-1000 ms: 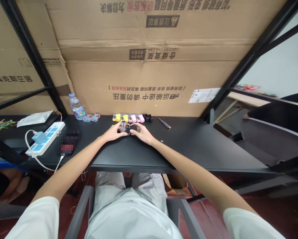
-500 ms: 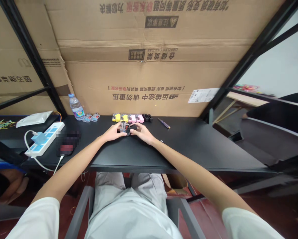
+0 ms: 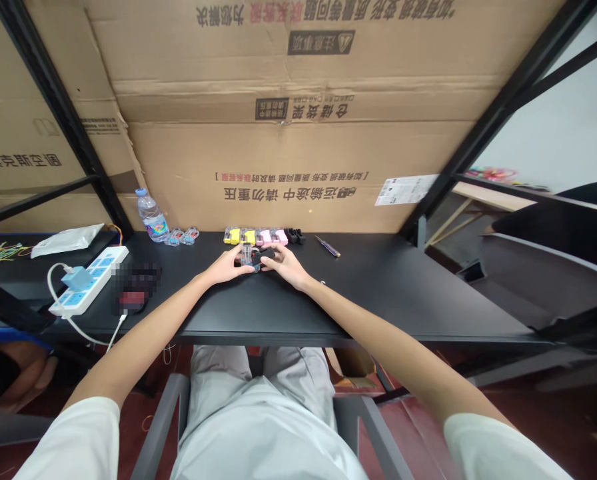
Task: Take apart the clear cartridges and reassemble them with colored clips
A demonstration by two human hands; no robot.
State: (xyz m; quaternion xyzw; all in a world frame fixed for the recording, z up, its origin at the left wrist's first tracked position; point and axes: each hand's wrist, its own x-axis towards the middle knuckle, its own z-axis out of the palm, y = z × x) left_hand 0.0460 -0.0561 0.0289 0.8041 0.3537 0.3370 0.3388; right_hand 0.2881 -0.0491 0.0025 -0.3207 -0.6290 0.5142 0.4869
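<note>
Left hand (image 3: 226,266): fingers curled, pinching clear block (image 3: 247,256) at desk (image 3: 378,300) middle. Right hand (image 3: 286,266): partly open, fingertips on dark part (image 3: 261,261) beside block; grip unclear. Untouched: yellow and pink blocks (image 3: 256,237) in row at desk back; screwdriver (image 3: 328,246) nearby.

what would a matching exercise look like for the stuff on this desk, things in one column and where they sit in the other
Things:
1. clear plastic block
2. plastic water bottle
3. power strip
4. small screwdriver

Places:
A. lying to the right of the row of yellow and pink blocks
B. at the fingertips of the left hand, with the right hand beside it
C. lying at the desk's left end, with a blue plug in it
D. upright at the back, by the cardboard

Right pairs: 1-B, 2-D, 3-C, 4-A
</note>
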